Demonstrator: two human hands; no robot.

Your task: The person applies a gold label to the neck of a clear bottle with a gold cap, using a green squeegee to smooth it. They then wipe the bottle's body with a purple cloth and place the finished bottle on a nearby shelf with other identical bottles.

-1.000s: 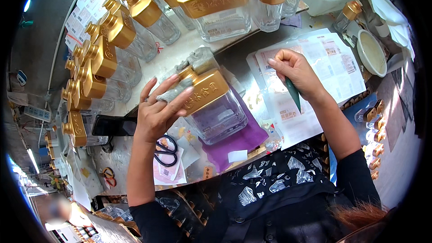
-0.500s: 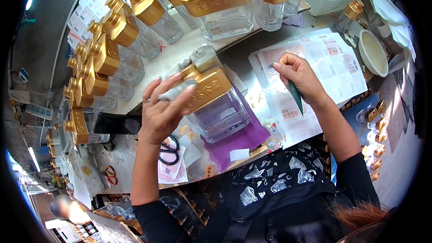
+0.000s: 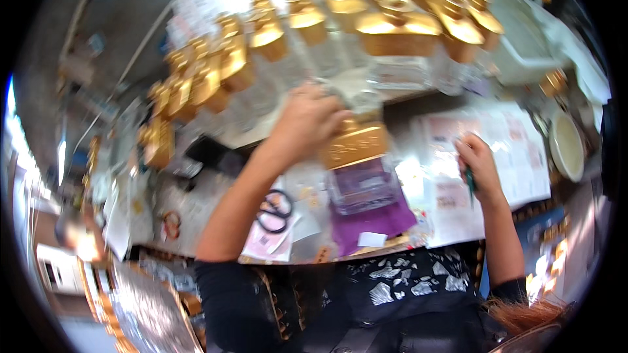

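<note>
On a purple cloth (image 3: 386, 222) lies a clear glass bottle (image 3: 360, 147) with a wide gold shoulder and embossed marks, its neck away from me. My left hand (image 3: 311, 117) is over the bottle's far left side, beside a grey rag (image 3: 332, 93). Motion smears its fingers, so their grip does not show. To the right, above printed sheets (image 3: 517, 170), my right hand (image 3: 479, 160) is closed around a slim green pointed tool (image 3: 470, 182). The tool points down toward me.
Several gold-topped glass bottles (image 3: 400, 29) stand in a curve along a raised shelf at the back and left. Black-handled scissors (image 3: 275, 212) lie left of the purple cloth, near a dark phone (image 3: 214, 153). A white bowl (image 3: 566, 147) is at the right.
My left hand has moved off the bottle's front, up to its far left side by the rag. My right hand still grips the green tool. The whole view has shifted and blurred.
</note>
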